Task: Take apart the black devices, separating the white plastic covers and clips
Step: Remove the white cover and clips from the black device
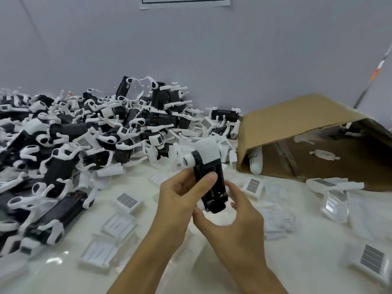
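— Both hands made the grip: the left hand (180, 194) curled round the upper body of one black device (210, 183), thumb lying across its face, while the right hand (231, 211) pinched its lower end between thumb and fingers.

— Which way did it point?

— Its long axis ran nearly upright, leaning a little to the left at the top. The white plastic cover (206, 152) sat on the far, upper end; the bare black end pointed down toward the person. It was held above the counter (307, 251), in front of the heap.

— How many of each?

— One device in hand. The heap of devices (74, 134) on the left was too tangled to count, dozens at least, most with white clips on them. Loose white covers (127, 201) lay flat around the hands, roughly ten, several showing grey grid patches.

— And the room?

— A glossy white counter against a pale grey wall (191, 49). One cardboard box (307, 134) lay tipped on its side at right, with a few white pieces inside. A paper sheet (184, 3) hung at the wall's top edge.
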Available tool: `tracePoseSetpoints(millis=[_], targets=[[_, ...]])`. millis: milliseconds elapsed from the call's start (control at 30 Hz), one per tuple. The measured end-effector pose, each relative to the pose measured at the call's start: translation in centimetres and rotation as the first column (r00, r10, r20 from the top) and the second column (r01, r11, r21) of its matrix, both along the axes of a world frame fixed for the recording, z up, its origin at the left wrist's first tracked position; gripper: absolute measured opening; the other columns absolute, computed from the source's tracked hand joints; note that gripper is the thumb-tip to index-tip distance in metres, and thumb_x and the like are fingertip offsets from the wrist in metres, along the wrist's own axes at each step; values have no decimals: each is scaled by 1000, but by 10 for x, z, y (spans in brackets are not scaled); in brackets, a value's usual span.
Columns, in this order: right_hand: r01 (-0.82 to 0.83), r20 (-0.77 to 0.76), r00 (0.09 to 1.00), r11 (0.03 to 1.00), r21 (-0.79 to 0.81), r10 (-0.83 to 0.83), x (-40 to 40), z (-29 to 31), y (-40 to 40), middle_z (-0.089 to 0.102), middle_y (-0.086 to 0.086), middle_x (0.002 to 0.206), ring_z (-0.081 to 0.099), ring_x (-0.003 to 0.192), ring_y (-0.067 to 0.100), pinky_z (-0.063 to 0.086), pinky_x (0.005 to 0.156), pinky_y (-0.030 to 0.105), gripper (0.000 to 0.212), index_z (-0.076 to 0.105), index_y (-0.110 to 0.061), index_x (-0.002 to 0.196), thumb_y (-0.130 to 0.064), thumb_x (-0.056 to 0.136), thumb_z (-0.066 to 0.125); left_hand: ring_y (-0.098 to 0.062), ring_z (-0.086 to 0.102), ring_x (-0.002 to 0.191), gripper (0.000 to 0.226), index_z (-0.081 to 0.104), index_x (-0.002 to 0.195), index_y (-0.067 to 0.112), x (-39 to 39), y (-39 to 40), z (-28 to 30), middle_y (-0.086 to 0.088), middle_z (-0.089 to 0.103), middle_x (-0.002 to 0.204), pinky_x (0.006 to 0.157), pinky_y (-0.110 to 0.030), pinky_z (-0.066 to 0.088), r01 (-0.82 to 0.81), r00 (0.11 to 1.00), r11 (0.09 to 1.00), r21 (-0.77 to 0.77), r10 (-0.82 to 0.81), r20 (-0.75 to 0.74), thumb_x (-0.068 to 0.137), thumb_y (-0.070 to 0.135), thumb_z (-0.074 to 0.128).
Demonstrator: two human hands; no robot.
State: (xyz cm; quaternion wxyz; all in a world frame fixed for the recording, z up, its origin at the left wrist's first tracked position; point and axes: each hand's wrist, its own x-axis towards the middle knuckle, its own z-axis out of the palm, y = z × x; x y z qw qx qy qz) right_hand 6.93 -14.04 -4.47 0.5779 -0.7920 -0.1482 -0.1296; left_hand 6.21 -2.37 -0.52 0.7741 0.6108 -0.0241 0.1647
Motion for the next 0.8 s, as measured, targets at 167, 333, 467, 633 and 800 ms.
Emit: tracePoseSetpoints(millis=[167, 333, 467, 633, 800], targets=[[-28, 60, 998, 999, 33, 26, 1, 10, -4, 71, -25, 86, 66, 88, -7, 42, 75, 1, 38, 63, -48, 95, -56, 61, 77, -25, 74, 102, 35, 80, 100, 24, 1, 3, -1, -7, 78, 103, 96, -43, 56, -34, 999, 999, 11, 35, -20, 69, 40, 83], [-81, 4, 997, 996, 43, 80, -3, 7, 0, 71, -24, 96, 65, 98, -5, 42, 81, 2, 42, 62, -45, 104, -59, 66, 75, -22, 74, 102, 29, 80, 100, 26, 1, 7, -3, -5, 79, 102, 86, -28, 59, -28, 999, 999, 36, 28, 16, 73, 35, 84], [-149, -34, 988, 984, 96, 152, 4, 8, -5, 67, -34, 112, 59, 113, -12, 43, 91, 4, 60, 59, -49, 123, -55, 67, 79, -21, 74, 101, 28, 80, 99, 27, 2, 6, -3, -4, 79, 101, 84, -25, 58, -45, 997, 998, 38, 42, 71, 72, 32, 85], [-269, 53, 963, 938, 218, 264, 2, 14, -6, 36, -33, 153, 32, 144, -5, 31, 118, 32, 85, 29, -39, 153, -30, 79, 68, 2, 68, 91, 43, 74, 110, 35, 2, 14, -5, 10, 77, 103, 77, -9, 49, -321, 928, 853, 412, 196, 318, 79, 6, 83], [-109, 63, 993, 975, 195, 99, 3, 17, -8, 55, -24, 139, 50, 131, -1, 46, 106, 21, 84, 44, -44, 143, -41, 72, 88, -11, 64, 115, 66, 61, 131, 27, 7, 15, -17, 16, 60, 127, 90, -28, 56, -454, 857, 558, 695, 60, 511, 77, -7, 77]])
